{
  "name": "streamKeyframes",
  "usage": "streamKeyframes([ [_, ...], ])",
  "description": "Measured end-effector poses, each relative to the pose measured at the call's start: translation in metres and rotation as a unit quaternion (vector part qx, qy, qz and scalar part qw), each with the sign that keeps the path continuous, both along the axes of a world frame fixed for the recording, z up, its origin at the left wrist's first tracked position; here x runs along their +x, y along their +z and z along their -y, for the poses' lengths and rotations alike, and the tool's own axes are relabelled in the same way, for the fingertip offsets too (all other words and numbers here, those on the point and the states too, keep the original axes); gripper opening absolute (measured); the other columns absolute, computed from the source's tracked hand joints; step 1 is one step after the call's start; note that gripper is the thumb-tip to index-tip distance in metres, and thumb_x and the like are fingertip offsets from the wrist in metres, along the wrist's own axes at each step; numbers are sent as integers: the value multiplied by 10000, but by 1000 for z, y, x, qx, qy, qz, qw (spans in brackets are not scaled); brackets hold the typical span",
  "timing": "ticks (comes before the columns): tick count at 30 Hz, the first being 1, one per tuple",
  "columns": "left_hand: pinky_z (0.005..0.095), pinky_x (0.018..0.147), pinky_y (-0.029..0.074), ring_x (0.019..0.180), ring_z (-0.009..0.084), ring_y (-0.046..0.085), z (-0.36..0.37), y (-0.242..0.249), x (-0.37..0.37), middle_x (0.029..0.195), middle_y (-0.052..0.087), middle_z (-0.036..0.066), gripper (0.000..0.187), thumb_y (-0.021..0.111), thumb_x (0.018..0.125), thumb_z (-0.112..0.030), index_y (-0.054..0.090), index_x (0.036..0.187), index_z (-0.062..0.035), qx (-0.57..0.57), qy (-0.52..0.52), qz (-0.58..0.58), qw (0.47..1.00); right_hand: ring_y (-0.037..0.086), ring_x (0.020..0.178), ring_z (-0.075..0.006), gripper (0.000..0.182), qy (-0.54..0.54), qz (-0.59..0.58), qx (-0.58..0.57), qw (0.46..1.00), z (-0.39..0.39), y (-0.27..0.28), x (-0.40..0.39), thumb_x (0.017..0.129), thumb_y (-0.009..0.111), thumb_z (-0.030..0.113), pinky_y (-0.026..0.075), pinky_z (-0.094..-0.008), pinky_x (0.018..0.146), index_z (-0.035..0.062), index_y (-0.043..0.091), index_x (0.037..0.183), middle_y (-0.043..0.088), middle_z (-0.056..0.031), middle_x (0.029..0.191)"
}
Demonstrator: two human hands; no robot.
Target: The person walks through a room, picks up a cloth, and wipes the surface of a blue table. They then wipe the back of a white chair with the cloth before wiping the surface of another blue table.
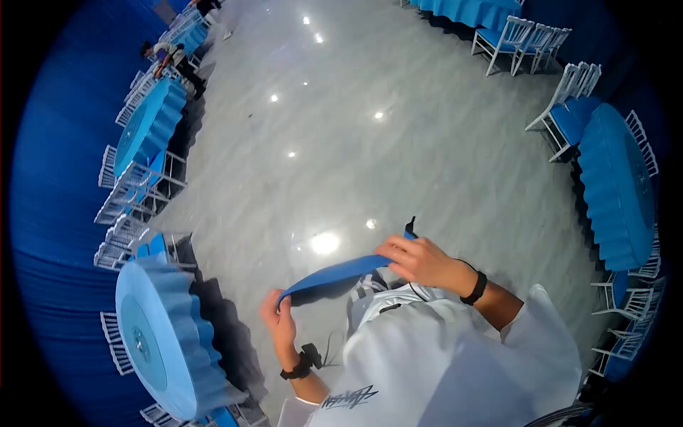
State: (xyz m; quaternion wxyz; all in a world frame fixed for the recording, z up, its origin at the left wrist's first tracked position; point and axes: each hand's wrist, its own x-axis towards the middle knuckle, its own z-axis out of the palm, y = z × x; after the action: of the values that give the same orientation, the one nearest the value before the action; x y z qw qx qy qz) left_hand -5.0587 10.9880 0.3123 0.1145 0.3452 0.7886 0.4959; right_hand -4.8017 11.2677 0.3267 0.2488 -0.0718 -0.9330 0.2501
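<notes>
A long blue fabric band [333, 272] stretches between my two hands in front of my white shirt, bowing slightly upward in the middle. My left hand [279, 319] is closed on its left end, thumb and fingers pinching the edge. Near the other end, my right hand [421, 263] grips the band with bent fingers. A short blue piece with a black tip [411, 225] sticks out above the right hand. Both wrists wear black bands.
Round tables with blue cloths stand on the left [181, 341] and right [597, 192], ringed by white chairs [565, 114]. A person [171, 60] bends beside a farther left table. Blue curtains [53, 213] line the left side; the pale floor [427, 156] is glossy.
</notes>
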Motion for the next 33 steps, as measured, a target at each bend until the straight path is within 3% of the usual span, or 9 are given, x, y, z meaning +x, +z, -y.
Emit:
streamKeyframes([
  [5, 310, 643, 395, 713, 151, 522, -100, -5, -113, 758, 572, 79, 90, 666, 933, 19, 631, 861, 60, 24, -52, 5, 998, 701, 650, -244, 485, -20, 24, 61, 998, -89, -26, -91, 842, 782, 144, 554, -359, 552, 61, 678, 1308, 665, -62, 983],
  [9, 317, 624, 419, 703, 153, 552, -225, 5, -200, 751, 576, 79, 140, 720, 905, -2, 608, 826, 27, 23, -159, 19, 987, 752, 796, -250, 404, -115, 173, 117, 971, -163, -16, -114, 847, 732, 65, 599, -404, 692, 53, 722, 1251, 738, -63, 979],
  [11, 332, 581, 369, 627, 194, 486, -303, 5, -235, 714, 521, 95, 186, 730, 902, -6, 577, 803, 29, 38, -239, -6, 970, 737, 847, -272, 354, -177, 168, 128, 961, -200, -20, -104, 860, 713, 70, 581, -434, 721, 86, 695, 1213, 710, -63, 944],
  [15, 317, 602, 321, 665, 162, 410, -461, 53, -230, 718, 424, 68, 272, 721, 890, 32, 470, 786, 19, 92, -392, 10, 915, 725, 904, -320, 306, -370, 251, 91, 890, -240, 14, -85, 851, 706, 45, 569, -466, 740, 125, 670, 1144, 696, -69, 934],
  [21, 324, 572, 377, 619, 204, 477, -623, 99, -198, 717, 515, 96, 153, 726, 868, 17, 587, 807, 36, 156, -567, -23, 809, 691, 890, -381, 376, -583, 85, 168, 790, -277, 78, -46, 857, 670, -68, 556, -467, 734, 94, 699, 1195, 657, -120, 982],
  [27, 329, 614, 420, 650, 222, 556, -750, 104, -174, 731, 570, 126, 138, 738, 858, -8, 621, 825, 58, 151, -622, -31, 768, 679, 884, -411, 458, -716, 73, 194, 667, -350, 92, -22, 832, 636, -129, 553, -480, 762, 91, 699, 1229, 663, -125, 1076],
  [29, 346, 603, 437, 637, 250, 578, -791, 90, -176, 751, 617, 123, 128, 732, 888, -22, 642, 818, 35, 143, -630, -49, 762, 689, 893, -432, 477, -713, 19, 124, 690, -395, 70, -21, 882, 595, -101, 561, -490, 752, 122, 681, 1294, 666, -134, 1076],
  [31, 348, 606, 438, 641, 253, 586, -827, 75, -189, 742, 619, 133, 156, 740, 895, -36, 634, 807, 39, 98, -609, -63, 785, 712, 912, -417, 491, -715, 65, 109, 688, -466, 14, -12, 885, 588, -61, 582, -489, 758, 138, 684, 1324, 693, -133, 1106],
  [33, 347, 592, 420, 626, 247, 558, -870, 46, -208, 700, 585, 146, 206, 755, 904, -57, 619, 788, 45, 61, -579, -83, 809, 732, 932, -394, 476, -657, 5, 102, 747, -529, -28, -28, 894, 584, -35, 596, -501, 776, 146, 686, 1323, 703, -132, 1134],
])
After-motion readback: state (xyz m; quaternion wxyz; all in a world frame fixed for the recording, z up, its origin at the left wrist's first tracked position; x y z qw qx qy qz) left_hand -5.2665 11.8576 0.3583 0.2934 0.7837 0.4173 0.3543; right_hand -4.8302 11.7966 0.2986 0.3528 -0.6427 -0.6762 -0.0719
